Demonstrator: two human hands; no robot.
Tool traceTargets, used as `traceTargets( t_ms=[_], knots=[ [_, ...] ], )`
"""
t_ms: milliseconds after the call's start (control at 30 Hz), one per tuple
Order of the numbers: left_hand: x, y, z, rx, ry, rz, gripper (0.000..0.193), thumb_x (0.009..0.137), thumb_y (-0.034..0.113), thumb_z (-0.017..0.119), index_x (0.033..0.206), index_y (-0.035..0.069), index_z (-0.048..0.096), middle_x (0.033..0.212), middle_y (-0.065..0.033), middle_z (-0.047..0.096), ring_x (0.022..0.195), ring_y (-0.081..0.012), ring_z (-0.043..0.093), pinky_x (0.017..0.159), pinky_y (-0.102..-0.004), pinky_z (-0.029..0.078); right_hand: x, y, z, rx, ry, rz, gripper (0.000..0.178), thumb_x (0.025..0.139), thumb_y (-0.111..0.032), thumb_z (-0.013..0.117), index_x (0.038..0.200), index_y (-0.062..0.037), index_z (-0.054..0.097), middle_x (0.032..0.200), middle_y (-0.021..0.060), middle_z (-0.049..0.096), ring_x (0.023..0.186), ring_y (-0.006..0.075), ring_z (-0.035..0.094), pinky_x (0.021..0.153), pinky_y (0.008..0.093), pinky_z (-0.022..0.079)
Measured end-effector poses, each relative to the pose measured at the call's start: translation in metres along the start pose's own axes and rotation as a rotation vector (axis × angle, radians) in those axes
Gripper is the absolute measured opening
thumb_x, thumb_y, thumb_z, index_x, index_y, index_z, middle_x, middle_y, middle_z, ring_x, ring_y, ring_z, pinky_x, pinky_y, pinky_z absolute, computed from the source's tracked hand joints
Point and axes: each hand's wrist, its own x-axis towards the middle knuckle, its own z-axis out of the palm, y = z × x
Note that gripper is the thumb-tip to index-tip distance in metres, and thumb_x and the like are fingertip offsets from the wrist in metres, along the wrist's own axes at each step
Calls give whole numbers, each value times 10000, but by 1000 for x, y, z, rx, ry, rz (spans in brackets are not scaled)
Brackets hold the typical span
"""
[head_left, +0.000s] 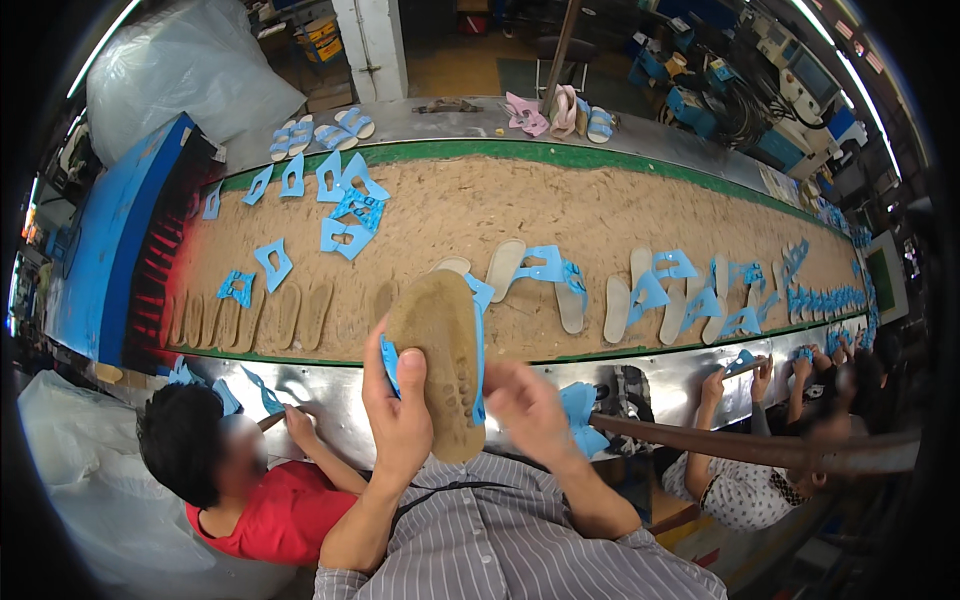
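My left hand point(400, 405) grips a tan sandal sole point(437, 330) from its left side, thumb across the flat face. The sole is held up on end, with toe-like dents toward its lower part. A blue strap piece point(479, 370) runs along its right edge, and more blue shows at the left edge beside my fingers. My right hand point(528, 412) is close to the sole's lower right edge. Motion blurs its fingers, so I cannot make out whether they touch the strap. More blue straps point(582, 415) lie on the metal ledge beyond my right wrist.
A wide brown belt point(420, 210) carries soles and blue straps point(350, 238). At its left stands a blue machine housing point(115, 240) with a red-glowing opening. A co-worker in red point(275, 510) sits at my left; others work at my right, past a rusty bar point(740, 445).
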Motion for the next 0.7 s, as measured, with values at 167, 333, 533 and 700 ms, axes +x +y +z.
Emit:
traceTargets(
  t_ms=[167, 333, 533, 700],
  knots=[
    [-10, -4, 1, 31, -138, -76, 469, 1138, 284, 553, 1481, -35, 522, 1274, -127, 677, 1132, -162, 633, 983, -318, 515, 27, -20, -13, 483, -71, -74, 689, 1160, -414, 497, 1611, 95, 383, 1470, 157, 622, 1319, 161, 606, 1125, 331, 486],
    [-10, -5, 4, 80, -179, -66, 445, 1128, 266, 567, 1453, -36, 545, 1201, -115, 692, 1076, -147, 630, 939, -308, 515, 35, -14, -14, 443, 10, 79, 516, 1167, -363, 518, 1461, 55, 593, 1159, 36, 718, 1015, 91, 642, 894, 267, 519],
    [-12, -1, 4, 224, -201, -111, 428, 1112, 250, 599, 1427, -38, 574, 1105, -108, 711, 994, -142, 630, 883, -310, 521, 44, 8, -1, 250, 177, -24, 396, 1166, -321, 534, 1141, 30, 715, 927, -38, 684, 828, 32, 556, 728, 231, 463],
    [5, -16, 4, 239, -113, -42, 422, 1111, 247, 603, 1409, -52, 592, 1107, -114, 714, 992, -146, 632, 882, -314, 521, 53, 23, 15, -34, 197, 41, 443, 1177, -338, 486, 1367, 30, 642, 1142, 67, 727, 1013, 102, 634, 888, 267, 504]
  ],
)
